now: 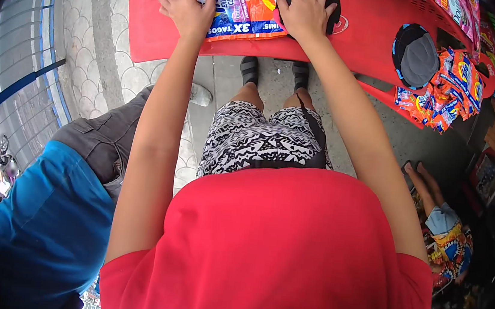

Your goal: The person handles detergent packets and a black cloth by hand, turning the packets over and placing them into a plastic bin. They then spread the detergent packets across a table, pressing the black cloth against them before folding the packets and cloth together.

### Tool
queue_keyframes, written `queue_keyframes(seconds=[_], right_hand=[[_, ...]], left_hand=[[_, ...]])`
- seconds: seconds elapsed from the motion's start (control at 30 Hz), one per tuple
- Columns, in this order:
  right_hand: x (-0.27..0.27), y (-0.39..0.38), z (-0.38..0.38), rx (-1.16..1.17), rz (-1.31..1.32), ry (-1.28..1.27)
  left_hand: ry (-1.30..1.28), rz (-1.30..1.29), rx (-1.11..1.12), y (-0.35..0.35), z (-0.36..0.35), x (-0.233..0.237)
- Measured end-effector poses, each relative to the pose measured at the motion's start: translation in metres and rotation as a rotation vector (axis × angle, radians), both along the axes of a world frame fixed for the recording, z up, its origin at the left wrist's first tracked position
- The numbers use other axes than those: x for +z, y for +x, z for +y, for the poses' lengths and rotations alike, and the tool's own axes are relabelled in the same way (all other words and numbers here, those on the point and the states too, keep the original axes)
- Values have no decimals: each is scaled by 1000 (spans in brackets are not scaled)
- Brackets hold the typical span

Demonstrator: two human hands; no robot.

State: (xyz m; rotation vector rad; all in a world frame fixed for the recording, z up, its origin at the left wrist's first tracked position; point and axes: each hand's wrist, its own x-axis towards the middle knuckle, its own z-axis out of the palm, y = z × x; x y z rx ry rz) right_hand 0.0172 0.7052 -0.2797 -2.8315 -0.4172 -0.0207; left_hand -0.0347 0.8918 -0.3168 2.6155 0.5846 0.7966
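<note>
Red table [149,29], 1 in number, lies under both hands; pale paving [129,79] shows past its edge, on the wearer's side of the left hand. Left hand [187,6]: at the left end of the pack, fingers bent, thumb set apart on the print; whether it pinches the film or only presses on it cannot be told. Right hand [305,7]: palm down, fingers spread, on 1 black cloth [334,20] that overlaps the pack's right end. Pack [242,3]: 1, flat on the table between the 2 hands, printed face up. Its visible long axis runs crosswise from left hand to right, the right end slightly farther from the wearer; a blue band follows the near edge, and the far edge is cut off by the frame. Right of the right hand: 1 oval pad [414,56], then a heap of sachets [450,91], overlapping, hence not countable. Between the forearms, below the grip: 2 dark shoes [249,70]. Outside the left forearm: 1 person in a blue shirt [54,212].
</note>
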Motion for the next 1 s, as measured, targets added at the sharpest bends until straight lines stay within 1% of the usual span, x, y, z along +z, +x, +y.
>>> queue_keyframes(seconds=[0.03,0.17,0.27,0.33,0.53,0.6,0.67,0.7,0.73,0.77,0.83,0.87,0.9,0.93,0.97,1.0], right_hand=[[0,1,0,2,21,24],[-2,1,1,-2,62,41],[-3,3,-1,-1,67,31],[-1,4,-1,12,60,29],[-5,7,-3,14,58,30],[-5,8,-5,-3,107,42],[-1,7,-7,12,138,60],[2,8,-10,24,170,75],[5,11,-14,-3,236,154],[9,17,-25,-2,225,157],[16,26,-57,114,234,683],[39,25,-69,75,329,896],[75,22,-78,34,423,1108],[110,15,-83,-224,395,1156],[146,11,-89,-112,313,1110],[175,15,-105,101,465,1500]], left_hand=[[71,12,-54,0,-3,0],[46,58,-14,2,-3,-5],[-27,5,-19,5,0,-10],[25,-18,-25,5,3,-13],[7,-14,-33,8,3,-20],[-14,-20,-36,9,1,-21],[-34,-28,-39,10,-3,-18],[-18,13,-8,10,-7,-10],[-1,49,23,9,-10,1],[2,38,22,9,-7,14],[-346,-303,-189,1,3,50],[-568,-372,-222,-9,5,84],[-793,-437,-258,-19,8,119],[-691,-516,-269,-27,19,144],[-716,-636,-330,-31,28,166],[-728,-617,-312,-36,32,189]])
